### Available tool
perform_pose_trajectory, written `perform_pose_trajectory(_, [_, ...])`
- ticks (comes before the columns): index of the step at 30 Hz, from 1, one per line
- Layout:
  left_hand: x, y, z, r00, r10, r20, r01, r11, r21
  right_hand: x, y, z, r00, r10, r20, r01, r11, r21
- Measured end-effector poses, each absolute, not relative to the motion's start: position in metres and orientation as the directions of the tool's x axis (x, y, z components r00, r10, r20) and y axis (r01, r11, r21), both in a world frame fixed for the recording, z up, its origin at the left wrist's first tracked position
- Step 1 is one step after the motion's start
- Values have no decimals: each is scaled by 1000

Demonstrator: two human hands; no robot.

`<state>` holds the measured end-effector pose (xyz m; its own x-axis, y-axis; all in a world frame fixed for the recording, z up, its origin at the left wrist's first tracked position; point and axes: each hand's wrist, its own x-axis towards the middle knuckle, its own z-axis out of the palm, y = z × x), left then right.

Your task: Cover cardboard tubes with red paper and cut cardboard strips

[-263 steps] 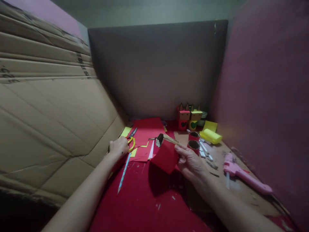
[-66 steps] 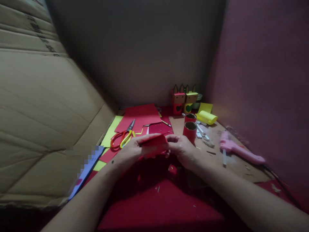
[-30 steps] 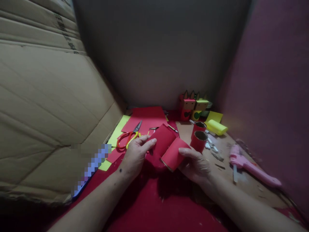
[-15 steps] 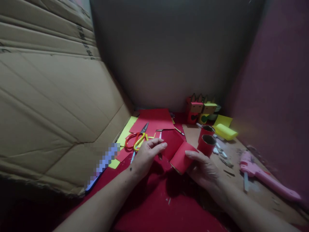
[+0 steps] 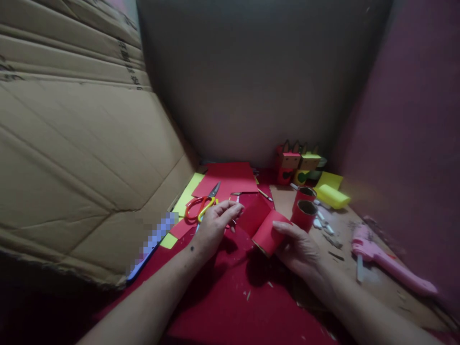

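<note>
A cardboard tube (image 5: 266, 253) lies tilted in my right hand (image 5: 300, 247), its thumb on top and its fingers underneath. Red paper (image 5: 272, 232) wraps part of the tube, and a loose flap (image 5: 254, 214) of it stretches to the left. My left hand (image 5: 219, 220) is closed in a pinch at the flap's left edge; a thin pale bit shows below the fingertips, too small to name. Scissors (image 5: 201, 207) with red and yellow handles lie just beyond my left hand. Two red-covered tubes (image 5: 304, 221) stand upright behind my right hand.
Red sheets (image 5: 230, 176) and yellow paper (image 5: 189, 194) lie at the back left. A pink glue gun (image 5: 384, 261) rests on the board at right, near a yellow paper roll (image 5: 332, 196). Two tube animal figures (image 5: 287, 165) stand at the back. Cardboard (image 5: 89, 163) walls the left.
My left hand has shifted slightly left, its thumb drawing back from over the flap to its edge. The tube stays in my right hand. The whole view has shifted a little.
</note>
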<state>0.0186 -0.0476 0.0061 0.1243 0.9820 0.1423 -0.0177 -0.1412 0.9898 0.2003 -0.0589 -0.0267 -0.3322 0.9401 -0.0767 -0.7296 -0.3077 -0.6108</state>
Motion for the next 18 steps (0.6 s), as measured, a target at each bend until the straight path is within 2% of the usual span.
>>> perform_pose_trajectory(5, [21,-47,3,129,979,156,-2,-157,988,201,-61,-22,-267,958,-106,-726,-272,-632])
perform_pose_trajectory(8, [22,-47,6,73,986,150,42,-153,987,201,-62,-21,-272,955,-121,-718,-285,-635])
perform_pose_trajectory(11, [8,-43,16,-28,983,182,224,-171,959,201,-62,-22,-260,956,-137,-726,-287,-625])
perform_pose_trajectory(13, [-10,-36,22,-77,967,243,509,-171,844,202,-61,-24,-250,957,-147,-736,-286,-613])
perform_pose_trajectory(14, [-21,-31,25,-70,955,288,689,-162,706,202,-60,-25,-248,957,-150,-742,-287,-606])
perform_pose_trajectory(15, [-31,-27,26,-73,948,309,857,-98,505,203,-60,-26,-249,957,-150,-746,-288,-600])
perform_pose_trajectory(18, [-54,-16,24,-70,971,230,941,-12,337,203,-58,-27,-262,949,-176,-741,-314,-594])
